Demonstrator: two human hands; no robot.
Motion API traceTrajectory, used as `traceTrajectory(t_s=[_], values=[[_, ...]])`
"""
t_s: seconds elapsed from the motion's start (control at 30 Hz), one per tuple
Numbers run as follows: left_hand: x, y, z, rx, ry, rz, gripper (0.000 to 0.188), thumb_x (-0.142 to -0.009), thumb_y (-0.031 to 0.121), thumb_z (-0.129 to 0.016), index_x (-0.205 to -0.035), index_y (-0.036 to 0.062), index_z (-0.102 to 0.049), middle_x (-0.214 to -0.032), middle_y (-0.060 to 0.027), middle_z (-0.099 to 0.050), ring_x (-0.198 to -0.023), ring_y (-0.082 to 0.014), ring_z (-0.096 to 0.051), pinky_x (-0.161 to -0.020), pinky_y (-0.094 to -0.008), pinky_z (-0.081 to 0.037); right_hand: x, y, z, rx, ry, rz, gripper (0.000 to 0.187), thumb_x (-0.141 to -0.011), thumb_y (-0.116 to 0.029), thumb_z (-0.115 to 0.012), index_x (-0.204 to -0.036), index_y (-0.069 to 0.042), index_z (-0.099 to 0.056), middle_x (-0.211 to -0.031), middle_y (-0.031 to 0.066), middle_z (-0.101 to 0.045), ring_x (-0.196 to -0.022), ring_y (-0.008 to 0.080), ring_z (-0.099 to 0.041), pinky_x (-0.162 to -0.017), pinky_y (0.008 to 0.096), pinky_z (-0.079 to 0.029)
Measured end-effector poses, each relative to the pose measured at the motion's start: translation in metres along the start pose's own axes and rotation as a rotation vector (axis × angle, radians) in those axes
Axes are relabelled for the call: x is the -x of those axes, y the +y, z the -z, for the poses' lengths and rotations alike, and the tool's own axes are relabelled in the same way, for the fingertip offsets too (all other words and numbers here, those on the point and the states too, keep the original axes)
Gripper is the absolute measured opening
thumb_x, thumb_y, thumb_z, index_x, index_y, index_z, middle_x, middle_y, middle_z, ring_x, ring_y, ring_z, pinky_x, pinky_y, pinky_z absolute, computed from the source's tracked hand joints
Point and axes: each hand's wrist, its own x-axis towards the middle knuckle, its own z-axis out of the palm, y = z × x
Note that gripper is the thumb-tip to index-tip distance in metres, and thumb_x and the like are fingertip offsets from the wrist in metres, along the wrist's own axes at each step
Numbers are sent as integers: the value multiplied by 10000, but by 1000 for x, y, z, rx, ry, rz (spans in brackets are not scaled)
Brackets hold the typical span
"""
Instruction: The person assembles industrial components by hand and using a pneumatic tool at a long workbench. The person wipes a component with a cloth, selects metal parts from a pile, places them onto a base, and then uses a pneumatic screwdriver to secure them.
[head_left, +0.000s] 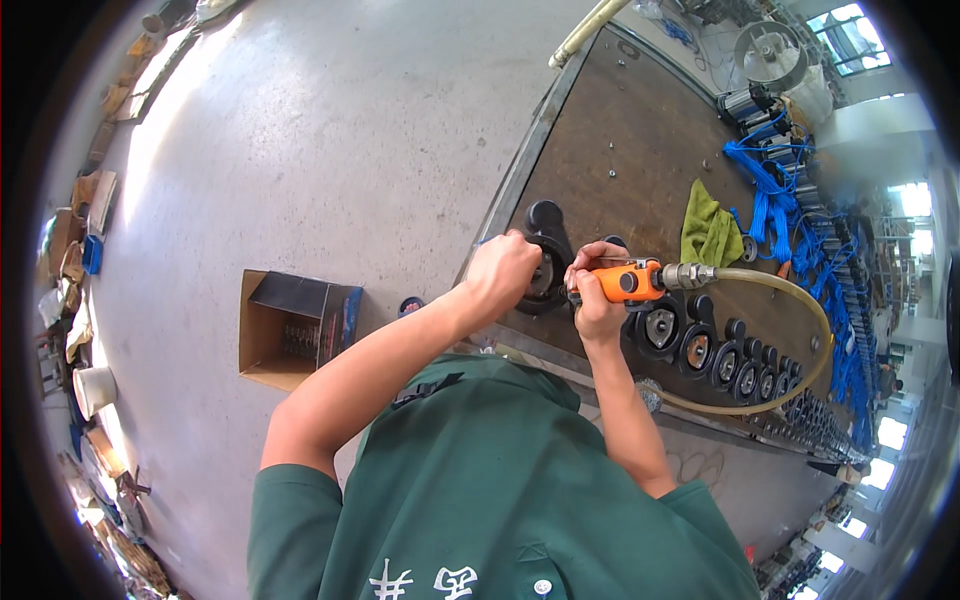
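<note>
An orange air tool, coupled by a metal fitting to a yellowish hose, is gripped in my right hand. Its front end points left toward a black round housing with a metal centre, lying on the brown bench. My left hand is closed at the left rim of that housing, knuckles up. Its fingertips are mostly hidden, so what they pinch does not show. Just right of my right hand sits another black housing of the same kind.
Several like housings line the bench's near edge toward the right. A green cloth and bundles of blue cables lie farther over. On the floor to the left stands an open cardboard box. A pale pole reaches over the far corner.
</note>
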Motion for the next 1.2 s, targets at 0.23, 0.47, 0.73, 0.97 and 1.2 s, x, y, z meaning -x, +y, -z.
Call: traceTrajectory(t_s=[0.23,0.47,0.73,0.97,1.2], values=[[-1,-1,0,0,22,-10,193,-684,120,-805,-779,-20,-715,-905,-267,-668,-816,-424,-694,-735,-463,-579,-2,2,2,-8,-15,-3,259,-854,27,-522,-1107,-22,-545,-925,79,-597,-691,140,-562,-666,284,-509],[-1,-1,-4,-20,33,-7,200,-674,125,-810,-786,-19,-726,-901,-266,-671,-810,-424,-695,-736,-462,-581,0,4,-2,12,-19,-7,239,-862,18,-535,-1096,-29,-542,-911,73,-595,-703,136,-570,-665,279,-508],[-2,-2,-1,-12,-6,5,210,-657,119,-811,-799,-15,-733,-897,-255,-671,-833,-417,-694,-737,-460,-581,4,6,0,103,-168,37,247,-861,12,-549,-1103,-38,-530,-926,71,-582,-741,131,-569,-672,267,-503],[0,-5,0,26,13,-1,229,-642,120,-809,-812,-12,-729,-878,-228,-674,-828,-411,-687,-740,-461,-573,7,6,-4,72,-119,52,264,-832,54,-580,-1090,-4,-574,-881,60,-627,-749,111,-608,-715,246,-525],[28,-7,-27,407,374,178,572,-717,92,-755,-1253,-11,-585,-1074,-256,-633,-1052,-425,-630,-929,-453,-516,12,9,1,43,-137,79,267,-841,34,-554,-1103,-23,-554,-905,63,-607,-740,124,-588,-687,257,-515]])
